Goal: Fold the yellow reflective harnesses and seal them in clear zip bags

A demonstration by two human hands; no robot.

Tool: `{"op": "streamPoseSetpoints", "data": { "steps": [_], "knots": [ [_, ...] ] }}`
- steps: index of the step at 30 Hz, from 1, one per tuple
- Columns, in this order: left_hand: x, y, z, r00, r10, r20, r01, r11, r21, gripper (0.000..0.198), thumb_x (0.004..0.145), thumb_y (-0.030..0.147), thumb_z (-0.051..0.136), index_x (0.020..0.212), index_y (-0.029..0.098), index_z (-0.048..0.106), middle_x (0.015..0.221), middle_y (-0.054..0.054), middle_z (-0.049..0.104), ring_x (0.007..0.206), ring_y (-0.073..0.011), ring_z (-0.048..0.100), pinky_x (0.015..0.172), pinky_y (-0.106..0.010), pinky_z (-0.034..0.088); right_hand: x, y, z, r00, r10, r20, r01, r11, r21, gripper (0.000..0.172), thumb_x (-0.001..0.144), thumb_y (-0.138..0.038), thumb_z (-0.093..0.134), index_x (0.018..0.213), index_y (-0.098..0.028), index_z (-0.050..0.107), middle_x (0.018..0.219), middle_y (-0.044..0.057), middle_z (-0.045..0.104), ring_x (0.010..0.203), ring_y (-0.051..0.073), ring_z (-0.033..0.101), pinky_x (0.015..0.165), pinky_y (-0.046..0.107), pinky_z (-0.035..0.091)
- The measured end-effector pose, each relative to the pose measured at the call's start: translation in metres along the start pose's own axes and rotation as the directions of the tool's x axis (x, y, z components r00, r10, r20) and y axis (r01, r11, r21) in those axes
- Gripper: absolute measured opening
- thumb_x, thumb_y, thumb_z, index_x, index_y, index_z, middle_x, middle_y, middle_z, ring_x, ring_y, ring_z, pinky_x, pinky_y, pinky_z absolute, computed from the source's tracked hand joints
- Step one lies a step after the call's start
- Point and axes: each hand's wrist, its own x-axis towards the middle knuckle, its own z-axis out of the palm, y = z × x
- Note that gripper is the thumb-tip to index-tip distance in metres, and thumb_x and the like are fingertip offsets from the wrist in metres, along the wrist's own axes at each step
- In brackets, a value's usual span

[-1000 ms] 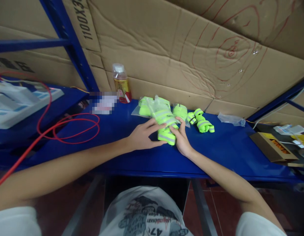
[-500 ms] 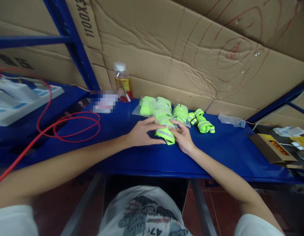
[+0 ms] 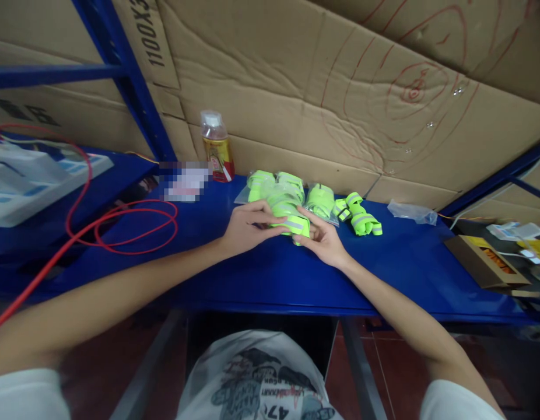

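Both hands meet over a folded neon-yellow reflective band in a clear bag [image 3: 291, 217] on the blue shelf [image 3: 396, 268]. My left hand [image 3: 246, 224] pinches its left side with the fingers curled round it. From the right, my right hand [image 3: 325, 236] grips the bag's lower end, thumb on top. Behind it lie two more bagged bands [image 3: 263, 186] [image 3: 321, 200], and a loose band [image 3: 360, 217] rests just to the right.
A bottle with a yellow label [image 3: 217, 149] stands at the back by the cardboard wall [image 3: 340, 87]. A red cable [image 3: 121, 227] loops at the left. An empty clear bag [image 3: 412, 213] and an open brown box [image 3: 486, 265] are on the right. A printed plastic bag [image 3: 261, 379] sits below the shelf.
Both hands have carried the bagged band a little farther back towards the other bags, and the band now looks more tightly bunched between them.
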Motion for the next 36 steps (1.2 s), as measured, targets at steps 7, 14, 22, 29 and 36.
{"op": "streamPoseSetpoints", "data": {
  "steps": [7, 14, 22, 29, 36],
  "knots": [
    [-0.004, -0.001, 0.010, 0.989, 0.145, 0.016, -0.146, 0.988, 0.054, 0.016, 0.098, 0.037, 0.080, 0.105, 0.023, 0.085, 0.076, 0.001, 0.066, 0.061, -0.0085, 0.058, 0.059, -0.022, 0.049, 0.002, 0.012, 0.004, 0.989, 0.023, -0.146, -0.021, 1.000, 0.018, 0.090, 0.061, -0.043, 0.103, 0.142, -0.025, 0.069, 0.092, 0.002, 0.084, 0.075, 0.022, 0.079, 0.071, 0.035, 0.069],
    [-0.005, 0.003, 0.008, 0.990, 0.105, 0.098, -0.123, 0.971, 0.203, 0.029, 0.095, 0.045, 0.082, 0.113, 0.024, 0.079, 0.097, -0.002, 0.069, 0.060, -0.0061, 0.057, 0.059, -0.019, 0.050, 0.001, 0.007, 0.002, 0.990, -0.017, -0.139, 0.007, 0.997, -0.071, 0.078, 0.070, -0.047, 0.099, 0.137, -0.023, 0.066, 0.084, -0.001, 0.080, 0.067, 0.018, 0.075, 0.069, 0.031, 0.065],
    [-0.012, 0.015, 0.023, 0.994, 0.042, 0.104, -0.093, 0.830, 0.550, 0.057, 0.082, 0.065, 0.083, 0.116, 0.021, 0.071, 0.114, -0.010, 0.064, 0.091, -0.0224, 0.073, 0.058, -0.026, 0.051, -0.003, 0.005, 0.014, 0.965, -0.069, -0.253, 0.026, 0.986, -0.167, 0.061, 0.066, -0.051, 0.101, 0.109, -0.024, 0.065, 0.078, -0.002, 0.078, 0.065, 0.019, 0.073, 0.063, 0.030, 0.060],
    [-0.003, 0.016, 0.009, 0.999, -0.011, 0.050, -0.013, 0.892, 0.451, 0.035, 0.086, 0.040, 0.078, 0.114, 0.021, 0.068, 0.109, -0.008, 0.066, 0.088, -0.0192, 0.071, 0.060, -0.024, 0.053, -0.003, 0.004, 0.004, 0.989, -0.133, -0.063, 0.126, 0.986, -0.107, 0.071, 0.083, -0.050, 0.089, 0.146, -0.025, 0.067, 0.102, 0.003, 0.082, 0.089, 0.020, 0.078, 0.082, 0.033, 0.066],
    [-0.003, 0.017, 0.005, 0.988, 0.005, 0.154, -0.092, 0.825, 0.558, 0.044, 0.095, 0.034, 0.068, 0.139, 0.030, 0.069, 0.110, -0.006, 0.065, 0.076, -0.0158, 0.069, 0.056, -0.023, 0.048, -0.003, 0.012, -0.003, 0.966, -0.258, -0.019, 0.231, 0.892, -0.388, 0.060, 0.102, -0.045, 0.066, 0.157, -0.023, 0.061, 0.102, 0.004, 0.083, 0.089, 0.022, 0.080, 0.088, 0.037, 0.067]
  ]
}}
